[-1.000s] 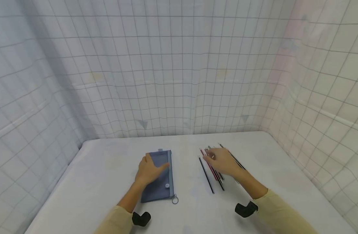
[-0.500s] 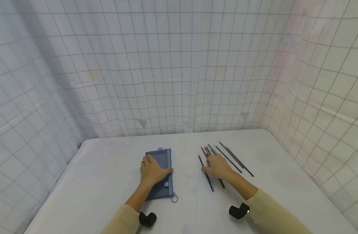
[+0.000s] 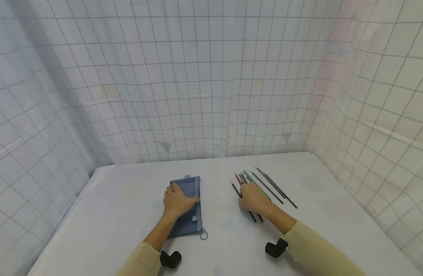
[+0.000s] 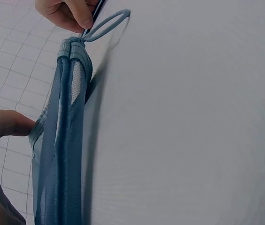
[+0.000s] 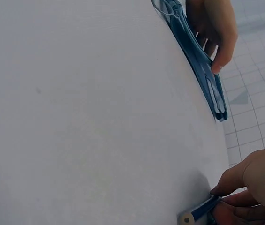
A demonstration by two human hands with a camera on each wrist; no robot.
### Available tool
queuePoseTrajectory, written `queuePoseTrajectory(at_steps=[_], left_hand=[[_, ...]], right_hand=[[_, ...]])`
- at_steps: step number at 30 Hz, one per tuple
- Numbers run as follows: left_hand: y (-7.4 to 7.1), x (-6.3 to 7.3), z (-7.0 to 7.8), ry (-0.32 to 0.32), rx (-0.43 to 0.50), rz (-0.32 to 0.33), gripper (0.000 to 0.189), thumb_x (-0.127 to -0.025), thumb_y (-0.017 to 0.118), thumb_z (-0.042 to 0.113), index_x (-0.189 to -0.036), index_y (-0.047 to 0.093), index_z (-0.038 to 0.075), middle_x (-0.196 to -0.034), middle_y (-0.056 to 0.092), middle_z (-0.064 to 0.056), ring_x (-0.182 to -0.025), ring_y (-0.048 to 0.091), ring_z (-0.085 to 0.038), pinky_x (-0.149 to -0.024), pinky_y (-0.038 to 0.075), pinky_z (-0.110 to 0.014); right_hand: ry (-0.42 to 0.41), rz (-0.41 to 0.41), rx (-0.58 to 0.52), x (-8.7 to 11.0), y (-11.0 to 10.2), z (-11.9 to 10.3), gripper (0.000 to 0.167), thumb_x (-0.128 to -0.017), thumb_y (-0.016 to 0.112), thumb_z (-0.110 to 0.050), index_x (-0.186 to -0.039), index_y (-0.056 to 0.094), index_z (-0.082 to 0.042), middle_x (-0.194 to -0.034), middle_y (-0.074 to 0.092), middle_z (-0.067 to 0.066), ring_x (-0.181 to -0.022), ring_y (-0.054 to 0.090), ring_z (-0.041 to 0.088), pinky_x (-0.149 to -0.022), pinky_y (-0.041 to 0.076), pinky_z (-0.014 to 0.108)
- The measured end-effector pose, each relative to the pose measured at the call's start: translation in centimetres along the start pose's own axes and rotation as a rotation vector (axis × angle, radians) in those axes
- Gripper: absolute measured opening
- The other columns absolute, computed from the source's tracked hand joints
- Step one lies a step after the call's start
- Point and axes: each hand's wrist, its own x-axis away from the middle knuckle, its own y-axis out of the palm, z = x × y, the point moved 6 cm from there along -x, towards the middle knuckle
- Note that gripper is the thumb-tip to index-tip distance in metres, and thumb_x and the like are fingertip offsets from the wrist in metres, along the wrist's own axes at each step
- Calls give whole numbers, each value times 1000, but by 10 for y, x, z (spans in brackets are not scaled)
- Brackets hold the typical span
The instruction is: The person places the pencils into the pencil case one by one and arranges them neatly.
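A blue zip pouch (image 3: 187, 226) lies flat on the white table, a ring at its near right corner. My left hand (image 3: 176, 201) rests on it with fingers spread, and the thumb touches the zip edge. In the left wrist view the pouch (image 4: 62, 140) appears edge-on, with a gap along that side. Right of the pouch, my right hand (image 3: 252, 197) pinches a dark pencil (image 3: 236, 188) between thumb and fingers. The right wrist view shows the pencil's blunt round end (image 5: 187, 219) near the tabletop. My right hand partly hides several pencils beneath it.
Several red, green and dark pencils (image 3: 268, 191) lie loosely together around and right of my right hand. The white table (image 3: 128, 214) ends at a grid-patterned curtain (image 3: 211, 96) behind and at both sides. A black wrist camera (image 3: 276, 248) hangs below the right sleeve.
My right hand has come down from above the pencils, shifted slightly left and taken hold of the leftmost dark pencil. My left hand has settled a little rightward on the pouch.
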Motion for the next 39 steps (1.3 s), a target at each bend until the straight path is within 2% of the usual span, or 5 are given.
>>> queuePoseTrajectory(at_steps=[6,13,23,31,39], left_hand=[[-1,-1,-1,2,25,-7,115,-82,78,41,-151,13,-24,-152,17,-51,-144,15,-64,-115,16,-69],[-5,-1,-1,-10,52,-17,114,-81,78,41,-151,15,-23,-150,21,-50,-142,20,-64,-114,19,-70],[-4,-1,-4,-28,65,-35,112,-85,77,41,-153,13,-22,-153,17,-49,-143,17,-64,-114,18,-70],[-5,0,-7,-44,116,-62,111,-86,75,41,-155,12,-19,-156,17,-46,-145,16,-60,-114,20,-69],[-9,2,-8,-68,203,-87,110,-87,74,38,-156,10,-18,-157,16,-43,-145,21,-58,-113,27,-66]], right_hand=[[-20,-5,-66,-4,1,0,37,-84,70,-2,-52,52,-12,-42,39,-11,-39,34,5,-38,29,22],[14,-25,-196,-16,2,-13,6,-83,74,-7,-80,78,-4,-66,65,-3,-55,57,9,-52,50,27],[157,-175,-529,-27,20,-44,7,-89,76,-9,-88,77,-3,-72,69,0,-64,67,12,-62,56,27],[224,-221,-672,-34,34,-57,8,-90,77,-10,-92,78,-2,-78,70,3,-67,66,12,-64,57,27],[272,-265,-885,-37,45,-70,13,-91,75,-7,-99,77,2,-83,68,6,-63,61,9,-60,53,21]])
